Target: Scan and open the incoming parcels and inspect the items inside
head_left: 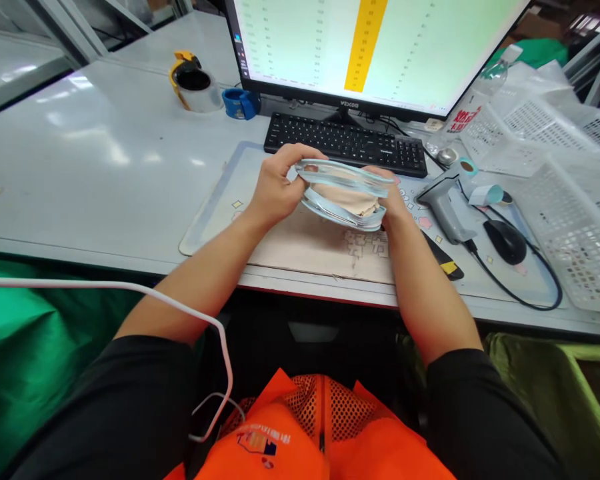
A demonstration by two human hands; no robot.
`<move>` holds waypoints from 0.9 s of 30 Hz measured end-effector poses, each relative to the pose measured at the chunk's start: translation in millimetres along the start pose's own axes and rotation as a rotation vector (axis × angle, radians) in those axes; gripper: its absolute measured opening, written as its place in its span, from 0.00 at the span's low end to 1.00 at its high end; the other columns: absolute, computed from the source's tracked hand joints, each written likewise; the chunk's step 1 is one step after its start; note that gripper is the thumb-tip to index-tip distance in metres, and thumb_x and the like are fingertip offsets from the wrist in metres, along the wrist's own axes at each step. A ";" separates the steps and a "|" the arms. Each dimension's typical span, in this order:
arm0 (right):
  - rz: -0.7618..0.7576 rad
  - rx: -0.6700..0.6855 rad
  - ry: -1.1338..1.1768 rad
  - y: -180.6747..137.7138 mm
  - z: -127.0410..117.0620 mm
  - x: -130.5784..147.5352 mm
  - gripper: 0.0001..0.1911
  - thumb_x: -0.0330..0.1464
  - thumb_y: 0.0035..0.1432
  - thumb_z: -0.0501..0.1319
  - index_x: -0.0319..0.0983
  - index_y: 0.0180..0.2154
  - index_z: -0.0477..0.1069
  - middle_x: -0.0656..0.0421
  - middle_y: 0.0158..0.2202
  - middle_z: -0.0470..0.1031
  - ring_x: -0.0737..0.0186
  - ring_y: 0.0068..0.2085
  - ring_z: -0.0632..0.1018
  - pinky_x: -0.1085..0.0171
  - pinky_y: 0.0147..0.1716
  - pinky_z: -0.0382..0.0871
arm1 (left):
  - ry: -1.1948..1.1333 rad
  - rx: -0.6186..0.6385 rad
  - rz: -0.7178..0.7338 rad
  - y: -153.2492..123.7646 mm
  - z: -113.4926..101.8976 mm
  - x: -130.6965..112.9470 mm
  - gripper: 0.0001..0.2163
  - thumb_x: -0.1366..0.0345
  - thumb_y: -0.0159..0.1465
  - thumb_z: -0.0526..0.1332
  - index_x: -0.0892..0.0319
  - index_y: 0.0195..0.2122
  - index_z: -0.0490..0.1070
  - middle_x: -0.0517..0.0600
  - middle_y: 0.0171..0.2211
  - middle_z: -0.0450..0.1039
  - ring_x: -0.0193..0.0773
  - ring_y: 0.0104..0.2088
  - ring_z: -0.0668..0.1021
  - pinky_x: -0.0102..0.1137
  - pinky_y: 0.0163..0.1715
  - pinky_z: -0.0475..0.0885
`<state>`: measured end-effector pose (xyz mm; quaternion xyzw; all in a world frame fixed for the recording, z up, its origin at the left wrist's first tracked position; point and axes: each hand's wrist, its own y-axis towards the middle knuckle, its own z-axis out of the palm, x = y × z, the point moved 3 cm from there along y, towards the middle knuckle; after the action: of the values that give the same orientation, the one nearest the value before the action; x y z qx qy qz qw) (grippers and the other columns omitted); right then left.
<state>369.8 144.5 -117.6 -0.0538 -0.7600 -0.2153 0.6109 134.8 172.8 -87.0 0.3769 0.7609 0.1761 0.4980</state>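
Both my hands hold a clear plastic zip bag (345, 193) with a folded beige cloth inside, a little above the desk mat (215, 200). My left hand (275, 187) grips the bag's left end, fingers curled over its top edge. My right hand (393, 200) is closed on the right end, mostly hidden behind the bag. The bag sits just in front of the black keyboard (345, 141).
A monitor (370, 47) stands behind the keyboard. A grey barcode scanner (445, 207), a black mouse (505, 241) and white mesh baskets (570, 220) lie to the right. A tape dispenser (193, 83) and blue tape roll (240, 103) sit at the back left. Green bags flank my legs.
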 end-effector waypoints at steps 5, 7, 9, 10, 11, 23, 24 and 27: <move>-0.069 -0.107 -0.001 0.6 -19.5 16.5 0.14 0.42 0.59 0.70 0.42 0.28 0.71 0.64 0.25 0.71 0.64 0.28 0.74 0.63 0.33 0.74 | 0.270 -0.005 -0.043 3.9 -4.8 22.1 0.10 0.63 0.70 0.57 0.51 0.48 0.74 0.52 0.48 0.80 0.49 0.51 0.79 0.45 0.57 0.72; -0.123 0.002 -0.134 -7.1 -8.0 19.5 0.15 0.42 0.58 0.70 0.42 0.27 0.71 0.63 0.25 0.73 0.62 0.30 0.75 0.61 0.37 0.74 | 0.377 0.030 -0.087 3.5 -4.8 26.2 0.11 0.65 0.68 0.58 0.51 0.50 0.73 0.53 0.47 0.79 0.51 0.50 0.79 0.45 0.55 0.72; -0.155 0.089 -0.327 -15.6 7.0 18.1 0.12 0.40 0.58 0.68 0.41 0.28 0.73 0.60 0.28 0.76 0.59 0.33 0.76 0.57 0.42 0.74 | 0.476 0.113 -0.111 1.9 -2.7 26.1 0.15 0.64 0.65 0.61 0.53 0.53 0.72 0.56 0.49 0.78 0.55 0.51 0.77 0.46 0.55 0.72; -0.162 0.119 -0.411 -19.1 13.8 16.5 0.09 0.39 0.58 0.67 0.41 0.31 0.75 0.59 0.30 0.78 0.57 0.34 0.77 0.56 0.44 0.74 | 0.518 0.152 -0.115 0.8 -1.2 25.0 0.17 0.63 0.64 0.63 0.54 0.55 0.72 0.57 0.51 0.78 0.57 0.53 0.76 0.47 0.55 0.71; -0.168 0.150 -0.469 -22.0 19.8 14.6 0.09 0.40 0.59 0.66 0.40 0.35 0.77 0.57 0.33 0.80 0.55 0.36 0.78 0.54 0.46 0.74 | 0.549 0.180 -0.117 -0.3 0.5 23.7 0.20 0.60 0.63 0.65 0.55 0.56 0.72 0.59 0.54 0.77 0.59 0.54 0.75 0.48 0.56 0.71; -0.133 0.240 -0.828 -18.2 50.0 8.7 0.21 0.46 0.62 0.65 0.38 0.49 0.77 0.42 0.51 0.77 0.36 0.52 0.78 0.42 0.56 0.71 | 0.500 0.049 -0.237 -2.1 15.3 23.0 0.23 0.64 0.66 0.59 0.54 0.63 0.75 0.52 0.59 0.79 0.57 0.56 0.76 0.49 0.59 0.69; -0.152 0.199 -0.788 -16.5 46.6 9.1 0.16 0.43 0.62 0.63 0.39 0.44 0.78 0.45 0.48 0.78 0.39 0.50 0.78 0.44 0.55 0.71 | 0.492 0.023 -0.244 -1.2 13.7 23.7 0.23 0.64 0.67 0.58 0.53 0.63 0.75 0.52 0.58 0.80 0.56 0.55 0.77 0.48 0.58 0.70; -0.182 0.026 -0.486 -10.4 31.1 10.1 0.10 0.41 0.59 0.62 0.41 0.36 0.74 0.54 0.38 0.77 0.50 0.43 0.78 0.51 0.48 0.76 | 0.465 -0.070 -0.272 1.8 4.6 27.7 0.23 0.63 0.69 0.57 0.50 0.64 0.75 0.52 0.53 0.82 0.54 0.53 0.79 0.46 0.55 0.73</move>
<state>335.5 145.5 -115.8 -0.0272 -0.8889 -0.2403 0.3891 133.6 194.3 -105.2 0.2033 0.8920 0.2156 0.3414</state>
